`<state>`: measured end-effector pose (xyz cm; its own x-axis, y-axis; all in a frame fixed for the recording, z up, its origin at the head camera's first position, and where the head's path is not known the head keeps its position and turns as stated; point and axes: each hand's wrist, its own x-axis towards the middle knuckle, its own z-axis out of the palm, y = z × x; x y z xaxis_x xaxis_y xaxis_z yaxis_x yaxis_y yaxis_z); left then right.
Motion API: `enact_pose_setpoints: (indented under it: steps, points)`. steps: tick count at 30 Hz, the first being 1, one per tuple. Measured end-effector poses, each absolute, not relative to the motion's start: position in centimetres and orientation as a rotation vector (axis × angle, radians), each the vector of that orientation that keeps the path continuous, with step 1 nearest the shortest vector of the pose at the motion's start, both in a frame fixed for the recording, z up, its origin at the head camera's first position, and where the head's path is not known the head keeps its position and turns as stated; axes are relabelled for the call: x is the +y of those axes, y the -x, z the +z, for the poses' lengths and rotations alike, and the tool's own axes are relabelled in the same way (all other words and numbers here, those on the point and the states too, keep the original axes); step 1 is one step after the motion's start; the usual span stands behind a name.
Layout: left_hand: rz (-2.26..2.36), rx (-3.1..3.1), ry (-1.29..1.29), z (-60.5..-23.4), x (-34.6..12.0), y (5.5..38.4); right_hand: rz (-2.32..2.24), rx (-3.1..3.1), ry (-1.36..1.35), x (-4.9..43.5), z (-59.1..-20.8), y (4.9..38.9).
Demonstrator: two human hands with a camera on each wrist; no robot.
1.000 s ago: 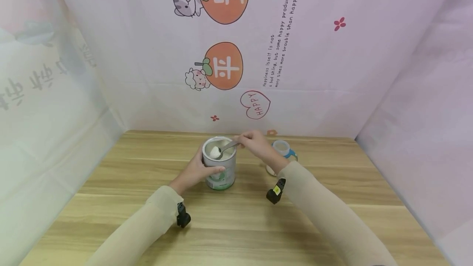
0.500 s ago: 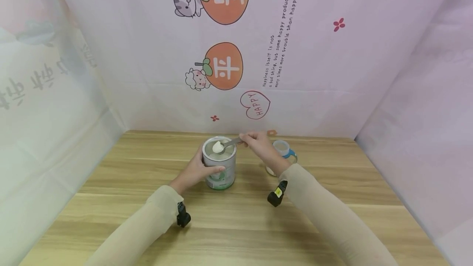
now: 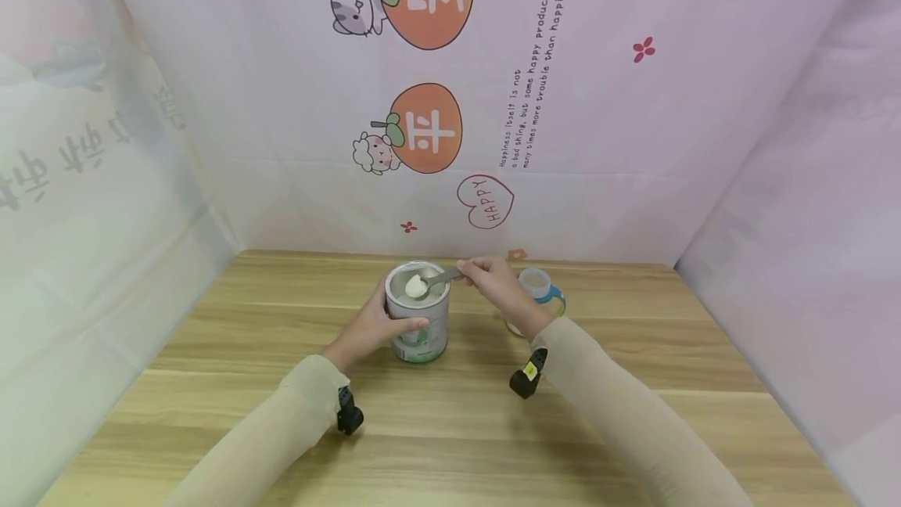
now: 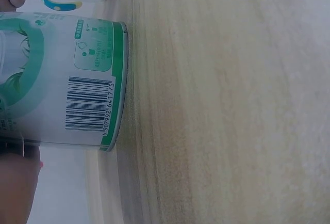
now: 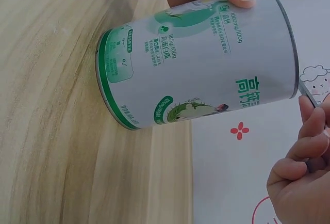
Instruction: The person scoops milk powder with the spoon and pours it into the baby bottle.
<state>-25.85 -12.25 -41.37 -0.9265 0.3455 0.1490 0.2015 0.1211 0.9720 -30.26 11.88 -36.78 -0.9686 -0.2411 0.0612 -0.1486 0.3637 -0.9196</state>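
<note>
A white and green milk powder can [image 3: 428, 339] stands upright and uncovered on the table, pale powder visible inside. My left hand [image 3: 376, 325] grips it from the left, the thumb lying across its front. Between thumb and fingers, my right hand [image 3: 493, 282] pinches the handle of a metal spoon [image 3: 445, 276]. The spoon's bowl carries a white heap of powder [image 3: 416, 286] at the mouth of the can. In the right wrist view the spoon handle [image 5: 308, 95] shows at the can's rim, while its bowl is hidden behind the can's wall.
Behind my right wrist stands a clear bottle [image 3: 536, 282] with a blue strap handle, partly covered by the forearm. The wooden table [image 3: 436, 444] meets a printed cloth wall [image 3: 591, 210] at the back, with more cloth at both sides.
The spoon has risen a little inside the can with its heap of powder, and its handle now lies flatter. My left hand and the can stay where they were.
</note>
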Motion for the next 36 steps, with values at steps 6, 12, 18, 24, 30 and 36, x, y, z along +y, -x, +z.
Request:
enact_pose_setpoints:
  steps: [6,12,18,24,30,36]
  points:
    - [1.936,2.26,-0.562,-41.4,-12.2,25.8,-1.682,2.557,0.381,12.0,-37.2,30.3]
    - [1.929,2.265,-0.545,-41.3,-12.3,25.7,-1.731,2.557,0.435,12.0,-37.6,30.2]
    - [1.919,2.271,-0.53,-42.2,-12.4,26.4,-1.737,2.56,0.452,12.1,-37.8,30.2]
    - [1.911,2.293,-0.531,-43.7,-12.6,27.6,-1.74,2.558,0.433,12.2,-37.8,30.2]
    - [1.913,2.313,-0.538,-43.7,-12.6,27.6,-1.736,2.568,0.445,12.2,-37.7,30.0]
    - [1.907,2.328,-0.538,-43.7,-12.5,27.5,-1.737,2.58,0.442,12.0,-37.6,29.9]
